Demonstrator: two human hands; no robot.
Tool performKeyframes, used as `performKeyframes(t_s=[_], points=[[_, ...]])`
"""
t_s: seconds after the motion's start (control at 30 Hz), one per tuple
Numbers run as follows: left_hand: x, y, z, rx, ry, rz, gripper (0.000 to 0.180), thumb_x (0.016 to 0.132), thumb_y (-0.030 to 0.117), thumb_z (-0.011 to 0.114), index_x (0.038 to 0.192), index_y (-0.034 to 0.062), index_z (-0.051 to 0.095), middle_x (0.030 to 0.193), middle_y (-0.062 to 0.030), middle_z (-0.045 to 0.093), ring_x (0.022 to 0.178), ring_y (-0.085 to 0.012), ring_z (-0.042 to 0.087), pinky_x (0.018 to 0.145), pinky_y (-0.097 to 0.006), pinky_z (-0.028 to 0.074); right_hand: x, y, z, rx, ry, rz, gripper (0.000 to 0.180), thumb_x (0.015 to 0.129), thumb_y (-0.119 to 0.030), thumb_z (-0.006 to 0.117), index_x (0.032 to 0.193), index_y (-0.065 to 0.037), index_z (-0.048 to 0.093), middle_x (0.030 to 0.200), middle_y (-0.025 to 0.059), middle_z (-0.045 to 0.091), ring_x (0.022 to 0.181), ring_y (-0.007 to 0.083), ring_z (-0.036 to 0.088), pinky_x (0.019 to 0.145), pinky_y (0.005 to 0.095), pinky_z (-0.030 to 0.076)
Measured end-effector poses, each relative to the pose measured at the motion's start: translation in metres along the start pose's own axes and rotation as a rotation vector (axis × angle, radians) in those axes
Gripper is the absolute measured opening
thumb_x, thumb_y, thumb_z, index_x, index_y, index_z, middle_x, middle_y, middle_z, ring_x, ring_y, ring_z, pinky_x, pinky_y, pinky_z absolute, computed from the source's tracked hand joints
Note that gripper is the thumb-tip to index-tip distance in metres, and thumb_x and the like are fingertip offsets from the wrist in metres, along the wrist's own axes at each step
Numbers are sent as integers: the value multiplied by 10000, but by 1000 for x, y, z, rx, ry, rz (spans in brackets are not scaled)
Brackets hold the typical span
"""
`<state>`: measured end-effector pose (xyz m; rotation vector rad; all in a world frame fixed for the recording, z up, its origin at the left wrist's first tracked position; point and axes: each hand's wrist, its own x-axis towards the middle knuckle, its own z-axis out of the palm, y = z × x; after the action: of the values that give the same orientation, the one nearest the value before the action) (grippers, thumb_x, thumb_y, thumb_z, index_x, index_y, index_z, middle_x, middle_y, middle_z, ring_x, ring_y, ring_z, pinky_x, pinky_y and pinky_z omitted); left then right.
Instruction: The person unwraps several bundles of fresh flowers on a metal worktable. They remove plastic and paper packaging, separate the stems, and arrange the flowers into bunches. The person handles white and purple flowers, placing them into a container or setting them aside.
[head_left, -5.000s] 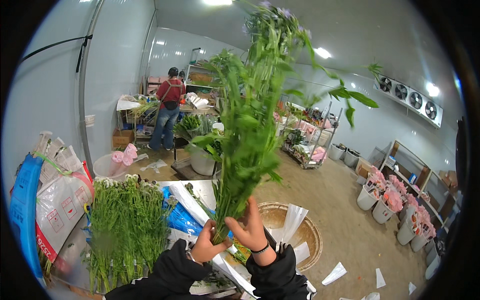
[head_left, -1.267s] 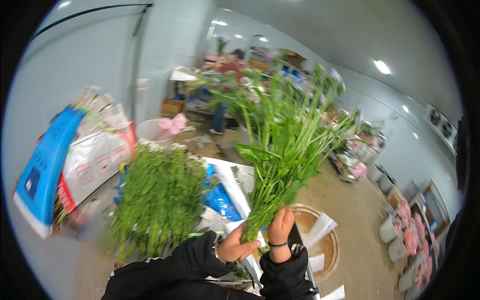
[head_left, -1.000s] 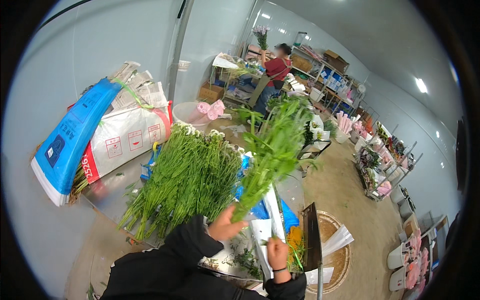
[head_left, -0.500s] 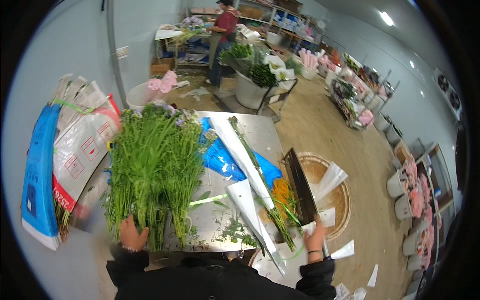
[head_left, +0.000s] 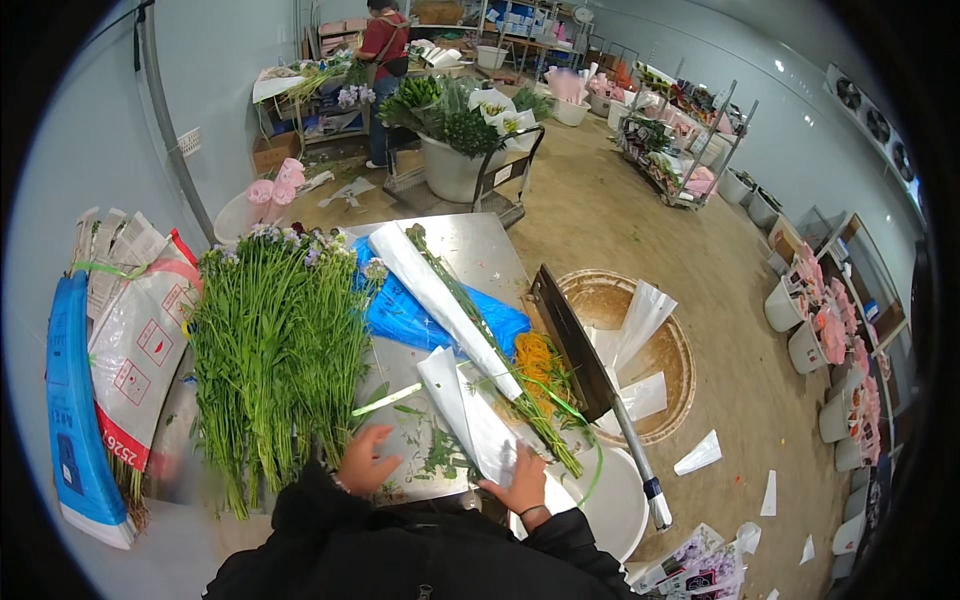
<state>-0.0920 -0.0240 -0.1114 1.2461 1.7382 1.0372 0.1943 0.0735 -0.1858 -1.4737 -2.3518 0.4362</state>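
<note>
My left hand (head_left: 367,460) hovers with spread fingers over the front of the metal table, right of the stem ends, holding nothing. My right hand (head_left: 520,483) rests on a short white wrapping sleeve (head_left: 458,405), its thumb apart from the fingers. Left of my hands lies a broad pile of green-stemmed flowers (head_left: 280,350), pale purple blooms at the far end. A longer white sleeve (head_left: 440,305) lies slanted beside a thin bunch of stems (head_left: 490,350), partly over blue plastic (head_left: 410,312). A pale green strap (head_left: 385,402) and leaf scraps lie near my hands.
Orange rubber bands (head_left: 541,362) lie by a dark metal panel (head_left: 575,345) with a pole along the right edge. Beyond stands a round brown tub (head_left: 675,350); a white bucket (head_left: 615,500) is near me. Wrapped bundles (head_left: 140,350) stand left. Another person works far back.
My left hand has left the stem ends and moved right. My right hand has come leftward from the pole onto the short sleeve. The view has shifted.
</note>
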Motion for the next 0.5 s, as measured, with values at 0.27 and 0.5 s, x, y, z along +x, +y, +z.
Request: performKeyframes(t_s=[0.27, 0.5], points=[[57, -90, 118, 145, -86, 34, 760, 697, 413, 649, 1231, -36, 347, 1186, -249, 447, 1125, -393, 403, 944, -438, 321, 28, -38, 34, 85, -237, -149, 1091, 524, -613, 701, 1367, -109, 225, 1236, 289, 363, 1154, 411, 354, 913, 491, 296], [40, -48, 120, -500, -372, -68, 577, 806, 88, 606, 1302, 21, 317, 1234, -124, 440, 1198, -236, 377, 917, -339, 382, 57, -9, 68, 341, -201, -312, 657, 655, -58, 597, 1265, -221, 417, 894, 140, 557, 849, 349, 526, 710, 431, 426]])
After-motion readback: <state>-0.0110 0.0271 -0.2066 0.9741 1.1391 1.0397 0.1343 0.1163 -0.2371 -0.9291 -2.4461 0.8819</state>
